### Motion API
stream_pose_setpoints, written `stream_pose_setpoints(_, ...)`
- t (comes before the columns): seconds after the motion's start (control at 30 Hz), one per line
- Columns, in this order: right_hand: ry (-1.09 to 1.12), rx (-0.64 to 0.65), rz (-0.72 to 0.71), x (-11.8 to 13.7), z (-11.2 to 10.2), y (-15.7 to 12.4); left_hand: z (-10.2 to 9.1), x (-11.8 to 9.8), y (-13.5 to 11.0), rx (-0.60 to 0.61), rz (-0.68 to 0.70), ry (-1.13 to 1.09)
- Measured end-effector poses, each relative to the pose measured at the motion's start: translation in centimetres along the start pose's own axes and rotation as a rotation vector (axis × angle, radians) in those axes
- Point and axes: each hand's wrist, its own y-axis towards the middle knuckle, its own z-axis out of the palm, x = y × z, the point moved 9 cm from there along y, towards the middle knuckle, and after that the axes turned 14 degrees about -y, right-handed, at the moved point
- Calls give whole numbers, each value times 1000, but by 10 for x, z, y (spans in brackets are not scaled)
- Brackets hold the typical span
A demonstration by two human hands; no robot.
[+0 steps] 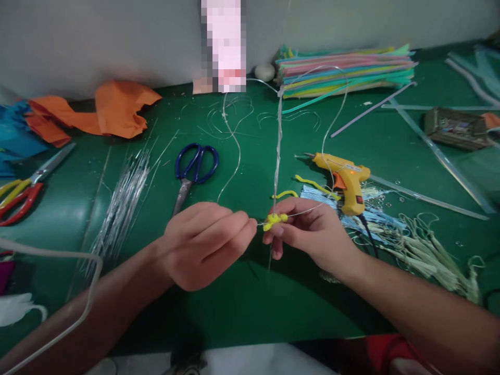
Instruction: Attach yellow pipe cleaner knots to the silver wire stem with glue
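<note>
Since the green table (230, 323) beneath the fingers carries tools and loose material, snagging is judged the main risk. The left hand (207, 242) is pinched at its fingertips on a thin wire strand (260, 224). The right hand (326, 232), thumb against fingers, grasps the yellow fuzzy piece (275, 221) on the lower part of the white stem (278, 146), just beside the left fingertips.

Risks, largest item first. A wire loop (344, 103) beyond the right fingers crosses the glue gun (353, 190) in view; contact cannot be confirmed. A sharp pull by the fingers could hook the trigger and drag the gun. The gun lies near the right knuckles, an orange light showing on its body; if its nozzle is hot, a forward reach could cause a burn. The scissors (185, 185), just beyond the left hand, point blade-first toward it; a careless push could cause a cut. Uneven tension from the left fingers could twist the yellow fuzzy piece askew, and the wire strand could slip or prick a fingertip.

Markings, largest first. Beyond the left fingers, a pink panel (224, 41) is pixelated and illegible. Right of the right fingers, the gun's pale label (349, 166) is too small to read. Brands identified: 0.
</note>
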Motion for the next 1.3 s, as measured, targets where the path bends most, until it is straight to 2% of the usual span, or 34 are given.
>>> stream_pose_setpoints(0.27, 1, 3, -4, 1, 1, 1, 1, -2, 2, 18, 22, 31)
stream_pose_setpoints(0.67, 98, 13, 143, -12, 6, 2, 7, -3, 2, 4, 64, 37)
stream_pose_setpoints(0.93, 111, -3, 195, -21, 6, 5, 17, -4, 6, 59, 58, 77)
stream_pose_setpoints(1.3, 62, 71, 129, -13, 9, 6, 19, 4, 3, 40, 15, 73)
